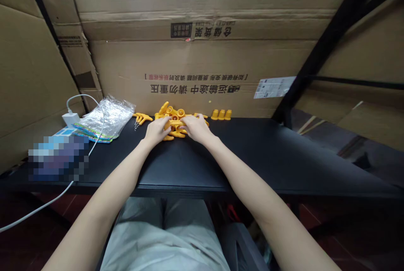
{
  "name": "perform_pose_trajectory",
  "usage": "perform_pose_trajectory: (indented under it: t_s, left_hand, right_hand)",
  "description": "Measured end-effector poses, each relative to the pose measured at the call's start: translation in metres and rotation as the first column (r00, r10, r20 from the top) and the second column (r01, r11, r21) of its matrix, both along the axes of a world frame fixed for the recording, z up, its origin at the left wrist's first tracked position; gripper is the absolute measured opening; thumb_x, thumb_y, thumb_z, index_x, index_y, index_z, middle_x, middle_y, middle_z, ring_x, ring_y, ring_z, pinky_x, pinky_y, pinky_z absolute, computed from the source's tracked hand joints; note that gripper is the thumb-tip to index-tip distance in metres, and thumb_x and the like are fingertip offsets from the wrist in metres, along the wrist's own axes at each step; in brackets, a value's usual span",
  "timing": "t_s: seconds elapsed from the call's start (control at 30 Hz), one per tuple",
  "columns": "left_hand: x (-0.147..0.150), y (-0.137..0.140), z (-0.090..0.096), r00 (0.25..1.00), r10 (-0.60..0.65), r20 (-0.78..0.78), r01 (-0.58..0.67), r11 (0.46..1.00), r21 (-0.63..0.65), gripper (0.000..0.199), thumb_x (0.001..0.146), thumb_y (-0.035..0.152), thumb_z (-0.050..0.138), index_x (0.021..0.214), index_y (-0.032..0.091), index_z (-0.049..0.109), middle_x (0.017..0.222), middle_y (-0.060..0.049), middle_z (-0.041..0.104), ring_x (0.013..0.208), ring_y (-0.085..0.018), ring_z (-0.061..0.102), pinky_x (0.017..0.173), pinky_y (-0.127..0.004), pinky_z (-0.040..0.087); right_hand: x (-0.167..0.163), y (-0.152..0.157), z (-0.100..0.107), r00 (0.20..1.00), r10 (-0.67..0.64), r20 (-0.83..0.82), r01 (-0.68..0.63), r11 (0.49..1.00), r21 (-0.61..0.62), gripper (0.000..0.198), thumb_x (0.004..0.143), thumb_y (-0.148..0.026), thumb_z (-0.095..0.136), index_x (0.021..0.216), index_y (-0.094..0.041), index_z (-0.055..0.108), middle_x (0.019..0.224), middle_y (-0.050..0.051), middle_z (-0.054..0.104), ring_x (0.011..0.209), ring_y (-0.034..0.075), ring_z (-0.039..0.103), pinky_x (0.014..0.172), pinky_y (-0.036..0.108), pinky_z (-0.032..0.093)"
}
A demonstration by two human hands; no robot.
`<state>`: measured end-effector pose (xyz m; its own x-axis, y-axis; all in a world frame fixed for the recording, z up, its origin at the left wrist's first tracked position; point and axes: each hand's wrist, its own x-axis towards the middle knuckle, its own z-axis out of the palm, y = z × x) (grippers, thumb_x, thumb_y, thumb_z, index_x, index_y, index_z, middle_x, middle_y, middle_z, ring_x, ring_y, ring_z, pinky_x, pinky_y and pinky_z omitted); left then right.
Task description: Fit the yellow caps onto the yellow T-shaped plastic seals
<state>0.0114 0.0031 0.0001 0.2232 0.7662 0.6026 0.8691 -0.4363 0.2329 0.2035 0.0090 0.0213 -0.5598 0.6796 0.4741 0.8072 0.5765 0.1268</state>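
Observation:
A heap of yellow plastic parts [181,112], handles and round hollow cups, lies at the back of the black table. At the heap's front, my left hand [156,131] and my right hand [195,128] face each other with fingers curled in. Both grip a yellow handle [176,123], one at each end; its underside is hidden. More loose yellow handles [175,134] lie just below my fingers. Left of the heap are yellow corkscrews [143,117] with bare metal spirals. To the right, three yellow cups [221,114] stand in a row.
Clear plastic bags [110,115] and a colourful packet [91,133] lie at the left, near a white charger [71,118] with its cable. A blurred-out object [58,158] sits at the left front. Cardboard [195,60] walls the back; a black post [315,52] rises right.

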Motion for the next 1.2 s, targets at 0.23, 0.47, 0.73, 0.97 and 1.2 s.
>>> perform_pose_trajectory:
  t_s: [0.23, 0.47, 0.73, 0.97, 1.2]
  left_hand:
    - [0.002, -0.004, 0.005, 0.997, 0.03, 0.064, -0.026, 0.998, -0.066, 0.036, 0.08, 0.03, 0.058, 0.115, 0.023, 0.062, 0.078, -0.001, 0.069, 0.073, -0.017, 0.064, 0.068, -0.026, 0.046]
    - [0.001, -0.005, 0.003, 0.997, 0.055, 0.06, -0.053, 0.998, -0.036, 0.037, 0.078, 0.026, 0.06, 0.114, 0.023, 0.064, 0.087, -0.003, 0.07, 0.08, -0.018, 0.066, 0.072, -0.025, 0.046]
    - [0.002, -0.005, 0.002, 0.995, 0.075, 0.068, -0.071, 0.995, -0.063, 0.036, 0.078, 0.031, 0.06, 0.113, 0.023, 0.065, 0.076, -0.002, 0.068, 0.073, -0.017, 0.065, 0.068, -0.025, 0.045]
    - [-0.001, -0.004, 0.0, 0.994, 0.089, 0.064, -0.086, 0.995, -0.052, 0.036, 0.078, 0.033, 0.06, 0.113, 0.024, 0.065, 0.078, -0.001, 0.069, 0.072, -0.016, 0.064, 0.067, -0.024, 0.045]
    - [-0.003, -0.002, 0.0, 0.993, 0.096, 0.072, -0.091, 0.993, -0.072, 0.037, 0.078, 0.035, 0.06, 0.114, 0.024, 0.066, 0.08, -0.001, 0.07, 0.072, -0.016, 0.064, 0.067, -0.024, 0.045]
  right_hand:
    - [0.002, -0.001, 0.002, 1.0, -0.018, -0.02, 0.021, 0.991, 0.131, 0.019, 0.092, -0.021, 0.048, 0.108, -0.015, 0.058, 0.108, 0.015, 0.066, 0.097, 0.027, 0.056, 0.085, 0.039, 0.03]
    - [0.007, 0.007, -0.007, 0.995, 0.09, -0.035, -0.09, 0.996, -0.004, 0.024, 0.094, -0.021, 0.043, 0.114, -0.015, 0.055, 0.115, 0.015, 0.065, 0.107, 0.027, 0.055, 0.089, 0.04, 0.031]
    - [0.011, 0.009, -0.004, 0.995, 0.06, -0.078, -0.059, 0.998, 0.022, 0.021, 0.09, -0.021, 0.049, 0.11, -0.015, 0.053, 0.107, 0.015, 0.066, 0.097, 0.027, 0.059, 0.084, 0.037, 0.034]
    - [0.013, 0.009, -0.007, 0.986, 0.119, -0.115, -0.127, 0.989, -0.071, 0.024, 0.09, -0.024, 0.051, 0.111, -0.015, 0.056, 0.113, 0.014, 0.066, 0.107, 0.027, 0.057, 0.089, 0.038, 0.035]
    - [0.015, 0.014, -0.008, 0.984, 0.115, -0.138, -0.121, 0.992, -0.033, 0.021, 0.084, -0.018, 0.052, 0.105, -0.017, 0.057, 0.11, 0.013, 0.067, 0.102, 0.027, 0.059, 0.087, 0.039, 0.036]
